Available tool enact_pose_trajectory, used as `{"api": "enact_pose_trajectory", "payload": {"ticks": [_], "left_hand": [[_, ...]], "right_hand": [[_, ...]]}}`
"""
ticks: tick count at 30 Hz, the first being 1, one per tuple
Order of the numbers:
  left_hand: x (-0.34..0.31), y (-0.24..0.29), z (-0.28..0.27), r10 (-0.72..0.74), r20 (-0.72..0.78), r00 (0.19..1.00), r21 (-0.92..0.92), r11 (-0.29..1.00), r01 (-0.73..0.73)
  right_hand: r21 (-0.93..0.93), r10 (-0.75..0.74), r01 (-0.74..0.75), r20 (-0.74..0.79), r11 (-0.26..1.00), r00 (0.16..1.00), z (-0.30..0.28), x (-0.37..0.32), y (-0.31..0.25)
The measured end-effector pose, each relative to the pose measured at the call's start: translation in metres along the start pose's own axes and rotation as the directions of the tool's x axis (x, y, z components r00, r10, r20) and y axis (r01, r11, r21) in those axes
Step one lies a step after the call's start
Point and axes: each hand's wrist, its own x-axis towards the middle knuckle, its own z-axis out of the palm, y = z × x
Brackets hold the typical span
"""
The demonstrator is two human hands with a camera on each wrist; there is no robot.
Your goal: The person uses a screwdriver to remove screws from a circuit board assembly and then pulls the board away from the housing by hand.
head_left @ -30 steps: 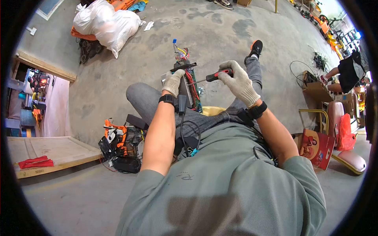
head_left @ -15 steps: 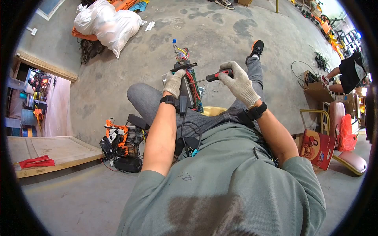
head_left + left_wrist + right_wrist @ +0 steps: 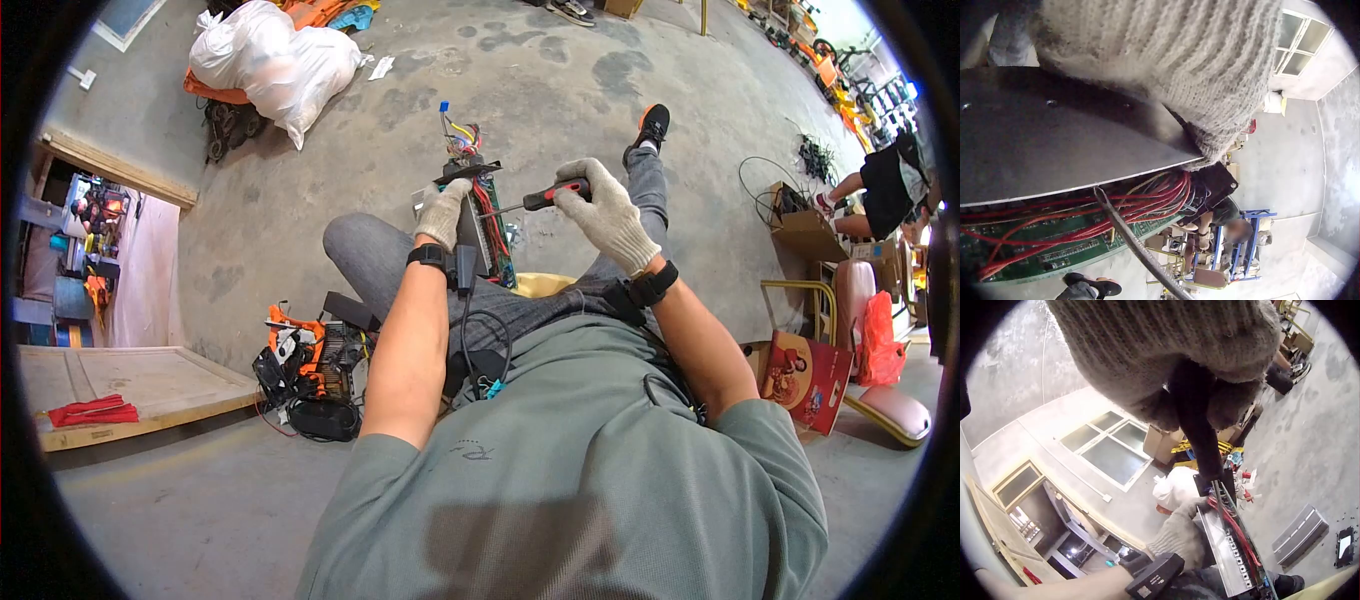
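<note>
Lengthwise between the person's legs lies a battery-pack-like assembly with a flat metal plate (image 3: 1054, 144), a green circuit board (image 3: 1072, 256) and red wires (image 3: 1147, 194). The gloved left hand (image 3: 440, 210) grips the plate side near its far end, where colored leads (image 3: 462, 135) stick out. In the gloved right hand (image 3: 605, 212) is a screwdriver (image 3: 556, 194) with a black and red handle, its fingers curled round it. Its metal shaft (image 3: 1135, 247) reaches to the plate's edge, by the red wires. In the right wrist view, the glove partly hides the handle.
Orange and black machine parts (image 3: 315, 360) lie beside the left thigh. A grey casing (image 3: 1300, 535) and a small black part (image 3: 1346, 547) are on the floor. A white sack (image 3: 275, 65) lies ahead, a wooden panel (image 3: 150, 375) at left, a red box (image 3: 805, 380) at right.
</note>
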Motion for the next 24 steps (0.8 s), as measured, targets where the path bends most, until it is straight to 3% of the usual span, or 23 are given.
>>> {"api": "enact_pose_trajectory", "payload": {"ticks": [18, 20, 24], "left_hand": [[0.014, -0.015, -0.005, 0.008, -0.054, 0.999, 0.100, 0.995, -0.003], [0.014, -0.014, -0.003, 0.008, -0.056, 0.998, 0.076, 0.997, -0.003], [0.011, -0.012, -0.001, 0.014, -0.055, 0.998, 0.040, 0.999, -0.012]], "right_hand": [[0.003, -0.072, 0.072, 0.001, 0.997, 0.997, 0.002, 0.002, -0.004], [-0.018, -0.015, 0.015, 0.006, 1.000, 1.000, 0.000, 0.001, -0.011], [-0.036, -0.051, 0.050, -0.010, 0.998, 0.999, 0.002, 0.003, -0.007]]}}
